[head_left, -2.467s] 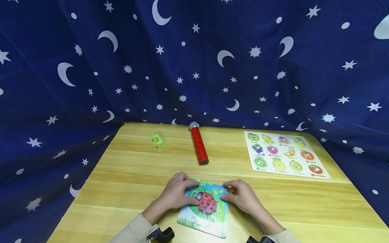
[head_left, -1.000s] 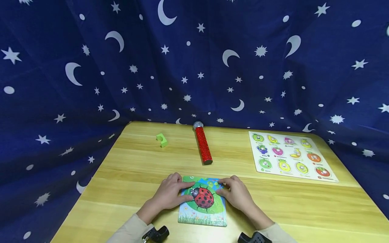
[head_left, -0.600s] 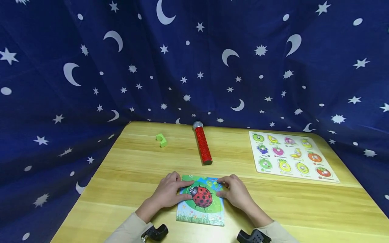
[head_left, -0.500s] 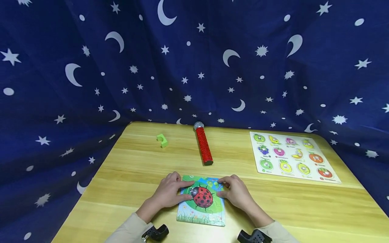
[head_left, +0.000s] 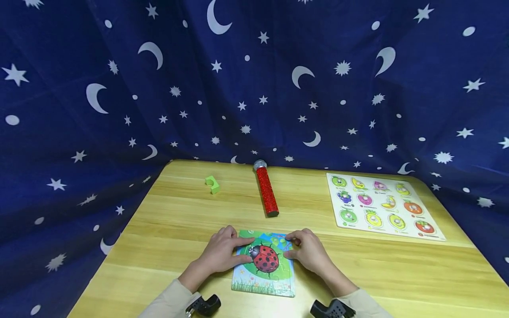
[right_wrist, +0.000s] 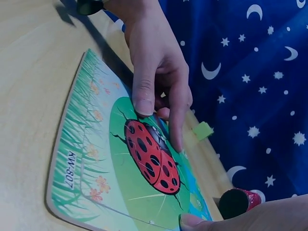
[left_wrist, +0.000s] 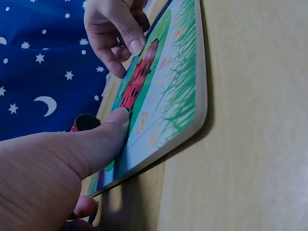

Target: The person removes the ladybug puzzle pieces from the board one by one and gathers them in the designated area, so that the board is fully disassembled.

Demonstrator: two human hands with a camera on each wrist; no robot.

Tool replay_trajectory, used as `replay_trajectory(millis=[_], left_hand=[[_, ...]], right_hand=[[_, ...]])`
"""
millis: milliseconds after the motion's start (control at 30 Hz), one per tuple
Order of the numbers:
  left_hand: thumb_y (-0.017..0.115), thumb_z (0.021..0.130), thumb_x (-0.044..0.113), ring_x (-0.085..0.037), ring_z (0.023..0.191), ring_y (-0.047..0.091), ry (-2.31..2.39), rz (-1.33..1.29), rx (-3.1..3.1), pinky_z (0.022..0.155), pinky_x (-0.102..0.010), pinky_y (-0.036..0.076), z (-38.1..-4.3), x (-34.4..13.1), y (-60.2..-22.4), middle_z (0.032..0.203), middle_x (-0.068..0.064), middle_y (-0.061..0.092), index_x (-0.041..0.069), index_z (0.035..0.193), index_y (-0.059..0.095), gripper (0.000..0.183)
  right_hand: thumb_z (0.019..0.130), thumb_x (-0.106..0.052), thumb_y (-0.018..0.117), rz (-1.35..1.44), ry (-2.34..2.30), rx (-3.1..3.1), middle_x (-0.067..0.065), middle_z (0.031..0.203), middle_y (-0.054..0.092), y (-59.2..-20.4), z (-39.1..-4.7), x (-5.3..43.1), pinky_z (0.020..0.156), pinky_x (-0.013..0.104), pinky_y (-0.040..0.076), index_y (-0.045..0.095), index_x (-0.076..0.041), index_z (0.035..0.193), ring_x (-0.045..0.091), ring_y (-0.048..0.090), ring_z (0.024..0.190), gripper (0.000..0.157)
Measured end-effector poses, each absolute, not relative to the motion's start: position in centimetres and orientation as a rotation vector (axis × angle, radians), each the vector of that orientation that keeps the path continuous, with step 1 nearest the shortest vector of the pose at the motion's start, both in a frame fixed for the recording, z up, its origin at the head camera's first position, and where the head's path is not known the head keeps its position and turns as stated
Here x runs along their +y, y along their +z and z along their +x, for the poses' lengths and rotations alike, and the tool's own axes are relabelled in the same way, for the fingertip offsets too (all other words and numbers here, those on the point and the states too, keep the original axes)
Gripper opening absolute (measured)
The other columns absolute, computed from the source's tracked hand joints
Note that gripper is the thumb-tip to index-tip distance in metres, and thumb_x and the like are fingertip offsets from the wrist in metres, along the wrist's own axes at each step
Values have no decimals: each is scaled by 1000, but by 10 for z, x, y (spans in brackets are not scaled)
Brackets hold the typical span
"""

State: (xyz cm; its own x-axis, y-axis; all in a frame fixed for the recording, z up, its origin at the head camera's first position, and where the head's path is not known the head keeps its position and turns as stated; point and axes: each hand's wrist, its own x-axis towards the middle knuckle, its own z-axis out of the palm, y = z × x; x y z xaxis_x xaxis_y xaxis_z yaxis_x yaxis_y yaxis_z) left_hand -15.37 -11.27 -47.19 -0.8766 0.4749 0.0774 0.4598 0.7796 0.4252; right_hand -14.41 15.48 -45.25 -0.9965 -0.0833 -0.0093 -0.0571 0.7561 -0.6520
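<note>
A square ladybird jigsaw puzzle [head_left: 264, 283] lies at the near middle of the table, its grassy edge toward me. My left hand [head_left: 220, 252] holds its left side; in the right wrist view that hand's thumb [right_wrist: 144, 98] and index finger lie on the picture, with the other fingers curled at the edge. On the opposite side, my right hand [head_left: 311, 254] grips the upper right edge, thumb and index finger over the picture. The left wrist view shows the puzzle [left_wrist: 178, 96] from low down, with its thick rounded corner. "KW-807" is printed on the grass.
Behind the puzzle, a toy microphone [head_left: 267, 190] with a red glittery handle lies on the wooden table [head_left: 171, 221]. A small green block [head_left: 214, 185] with a curved notch is to its left. A fruit peg puzzle board [head_left: 381, 205] lies at the right. A starry blue curtain [head_left: 238, 79] hangs behind.
Since the oldest frame the ladybird puzzle has turned so its near edge lies almost level across the view. Both hands stayed on it. Over the last half second hardly anything has moved.
</note>
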Motion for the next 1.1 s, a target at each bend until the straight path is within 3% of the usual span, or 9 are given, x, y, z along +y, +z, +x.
replay_trajectory(millis=[600, 1100], left_hand=[[70, 84, 55, -10, 78, 31, 682, 798, 2919, 66, -24, 24, -155, -113, -472, 85, 6, 36, 33, 128, 66, 49], [65, 87, 55, -8, 74, 30, 505, 903, 2889, 61, -22, 23, -156, -111, -466, 83, 7, 37, 40, 132, 62, 47]], right_hand=[[64, -4, 89, -73, -1133, 2852, 4, 86, 56, -452, -148, 152, 72, 29, 42, 71, -6, 93, 14, 48, 79, 34], [66, -5, 88, -84, -1078, 2857, 5, 87, 56, -448, -148, 151, 74, 30, 42, 71, -7, 94, 15, 47, 80, 33]])
